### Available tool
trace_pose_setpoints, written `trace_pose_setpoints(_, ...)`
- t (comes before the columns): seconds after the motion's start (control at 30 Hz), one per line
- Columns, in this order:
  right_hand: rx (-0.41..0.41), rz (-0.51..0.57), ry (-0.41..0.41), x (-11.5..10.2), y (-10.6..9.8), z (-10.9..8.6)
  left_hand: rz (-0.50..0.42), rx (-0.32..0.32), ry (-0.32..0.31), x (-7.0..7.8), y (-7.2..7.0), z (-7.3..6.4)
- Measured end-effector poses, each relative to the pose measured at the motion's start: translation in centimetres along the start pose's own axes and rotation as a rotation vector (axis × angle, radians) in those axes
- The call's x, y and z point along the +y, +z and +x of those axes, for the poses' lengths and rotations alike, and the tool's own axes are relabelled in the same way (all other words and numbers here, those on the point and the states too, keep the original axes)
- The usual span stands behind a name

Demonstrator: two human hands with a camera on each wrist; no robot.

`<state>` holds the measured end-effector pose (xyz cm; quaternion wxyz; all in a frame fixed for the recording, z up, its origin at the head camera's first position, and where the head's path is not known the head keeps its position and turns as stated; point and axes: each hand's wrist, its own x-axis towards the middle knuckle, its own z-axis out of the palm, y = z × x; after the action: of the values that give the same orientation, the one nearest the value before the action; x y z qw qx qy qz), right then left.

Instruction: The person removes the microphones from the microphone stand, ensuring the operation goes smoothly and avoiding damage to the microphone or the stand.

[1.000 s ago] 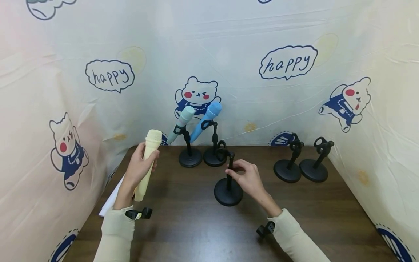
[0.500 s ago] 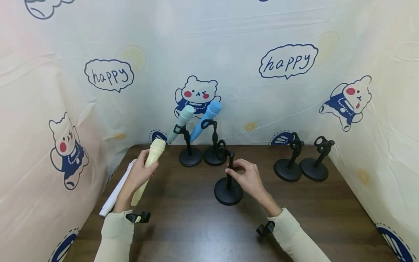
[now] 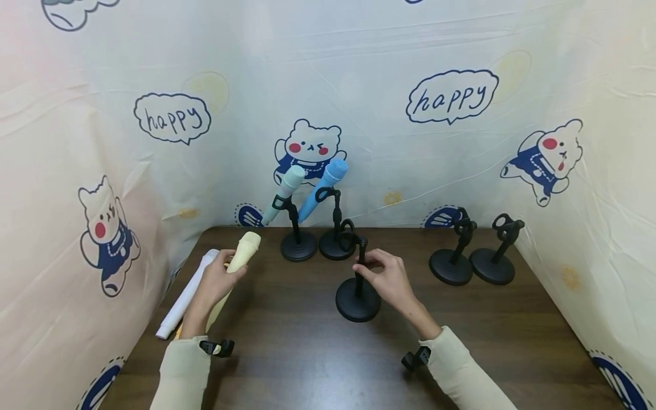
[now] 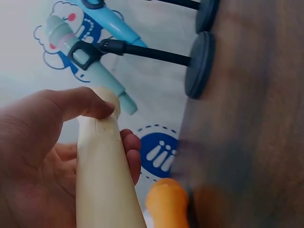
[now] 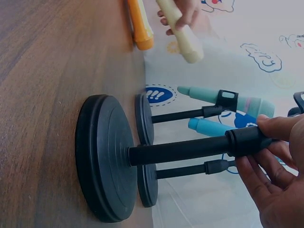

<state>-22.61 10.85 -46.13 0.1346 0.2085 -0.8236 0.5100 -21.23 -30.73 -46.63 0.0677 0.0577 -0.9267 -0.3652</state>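
Lowered since the earlier frame, the left grip [image 3: 217, 283] pinches a cream plastic microphone [image 4: 102, 166], unmounted, near the tabletop's [image 3: 297, 359] left edge; the right grip [image 3: 385, 276] pinches an unfilled black round-based stand [image 3: 353, 304]. Two back-right-corner stands [image 3: 451, 267] are unfilled; by the back edge, a mint-green microphone [image 3: 290, 179] and a sky-blue microphone [image 3: 332, 174] sit mounted.

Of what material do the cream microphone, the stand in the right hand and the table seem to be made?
Cream microphone: probably plastic; smooth, satin, evenly coloured.
Black stand: dull, with faint circular ridges; plastic or coated metal, unclear.
Table: streaked brown grain, soft shine; wood or laminate.
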Motion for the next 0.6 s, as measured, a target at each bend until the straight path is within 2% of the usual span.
trace_pose_setpoints(0.13, 0.000, 0.007, -0.002, 0.0, 0.0, 0.0, 0.038, 0.005, -0.013, -0.5, 0.5, -0.3)
trace_pose_setpoints(0.37, 0.000, 0.010, 0.001, 0.0, 0.0, 0.0, 0.085, 0.021, 0.017, -1.5, 1.1, -0.3)
trace_pose_setpoints(0.5, -0.001, 0.008, 0.004, 0.0, -0.1, 0.0, 0.146, 0.049, 0.039, -2.1, 1.5, -0.3)
trace_pose_setpoints(0.6, 0.000, 0.007, 0.002, 0.0, -0.1, 0.0, 0.202, 0.050, 0.027, -2.2, 1.7, -0.4)
